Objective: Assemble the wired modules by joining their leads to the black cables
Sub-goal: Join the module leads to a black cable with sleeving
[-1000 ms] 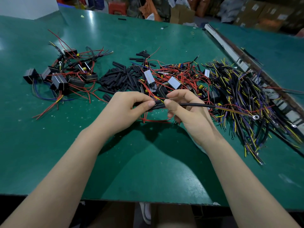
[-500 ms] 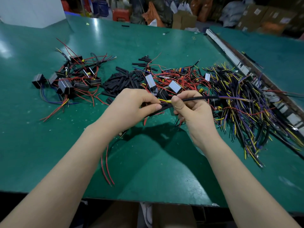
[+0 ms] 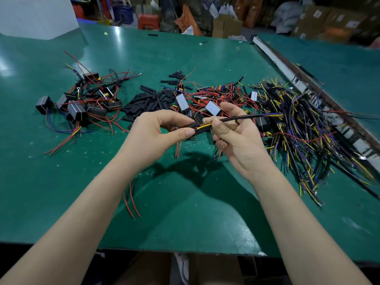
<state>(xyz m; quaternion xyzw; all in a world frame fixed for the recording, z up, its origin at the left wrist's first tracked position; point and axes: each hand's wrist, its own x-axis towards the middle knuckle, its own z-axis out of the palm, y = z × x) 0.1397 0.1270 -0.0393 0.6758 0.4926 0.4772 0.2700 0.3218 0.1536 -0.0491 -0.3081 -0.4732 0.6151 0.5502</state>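
From the head view, my left hand (image 3: 156, 136) is closed in a pinch, thumb and forefinger clamped on a short black tubular sleeve (image 3: 198, 128) with a yellow lead (image 3: 205, 126) showing at its mouth; my right hand (image 3: 236, 136) is closed too, thumb and fingers gripping a thin black sheathed cable (image 3: 242, 118) that runs away to the right and ends in bared yellow and blue cores; both hands hang above the green tabletop (image 3: 185, 202), the joint between them just clear of the surface; two red leads (image 3: 131, 200) dangle from under my left wrist down to the tabletop, so I judge the module they belong to is tucked in that hand, though I cannot see it.

The step in hand, as I judge it, is mating the yellow lead with the cable end inside the sleeve; to do it well I should keep the sleeve and the cable in one straight line, feed slowly so no strand folds back, and hold the pinch close to the joint so the soft wire does not buckle.

The rest waits behind: the loose heap of black sleeve pieces (image 3: 148, 101) at centre; the unjoined black box modules with red leads (image 3: 205, 99) just beyond my fingers; the tangle of black cables with yellow and purple cores (image 3: 304, 124) to the right; the cluster of black modules with wires attached (image 3: 82, 105) to the left, well apart.
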